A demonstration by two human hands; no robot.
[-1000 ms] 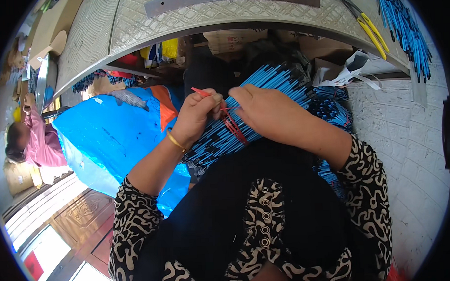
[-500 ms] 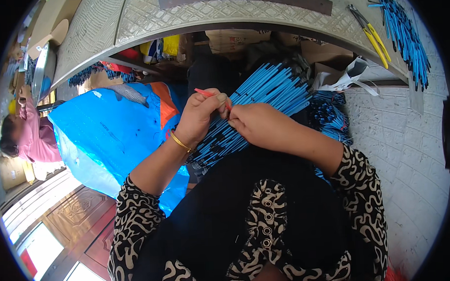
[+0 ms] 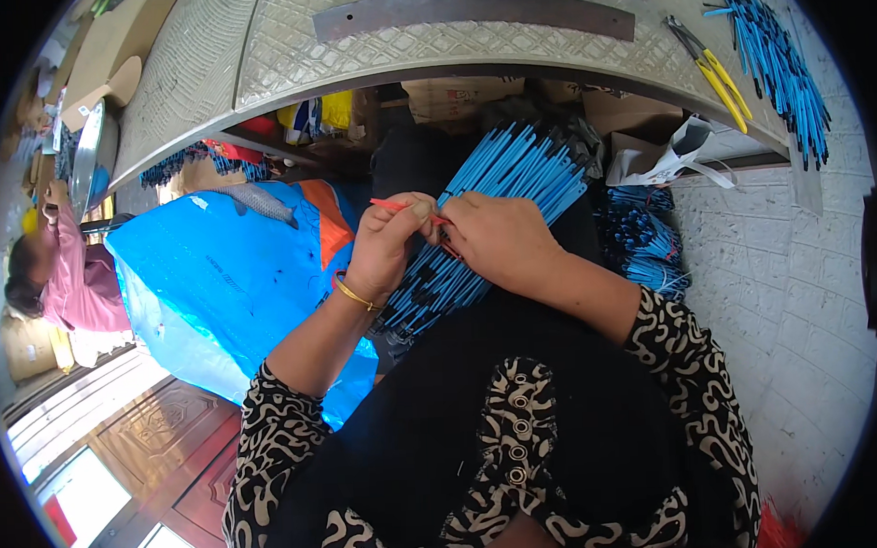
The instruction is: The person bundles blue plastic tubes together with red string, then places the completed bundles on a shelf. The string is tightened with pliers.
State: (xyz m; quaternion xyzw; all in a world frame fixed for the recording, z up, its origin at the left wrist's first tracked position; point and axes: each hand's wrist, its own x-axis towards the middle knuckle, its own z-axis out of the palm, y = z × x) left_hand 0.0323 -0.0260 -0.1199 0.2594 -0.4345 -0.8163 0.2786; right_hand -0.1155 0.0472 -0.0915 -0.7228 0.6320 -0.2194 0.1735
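Across my lap lies a thick bundle of thin blue rods with black ends (image 3: 522, 170). Over its middle, my left hand (image 3: 384, 245) pinches a thin red strip (image 3: 388, 204) between thumb and fingers, with one end sticking out to the left. Close beside it, my right hand (image 3: 503, 235) has its fingers closed on the strip's other part. A short red stretch shows between the two hands, and a bit of red lies below them against the rods. The fingertips partly hide how the strip runs round the bundle.
A large blue plastic sack (image 3: 216, 262) stands at the left. Ahead, the table (image 3: 286, 47) holds a metal bar (image 3: 478, 12), yellow-handled pliers (image 3: 722, 85) and loose blue rods (image 3: 784, 78). More bundles (image 3: 645, 233) sit at the right. A person in pink (image 3: 76, 277) is far left.
My hands have shifted slightly, and more of the red strip now shows between them. The whole view has moved a little, showing more of the table.
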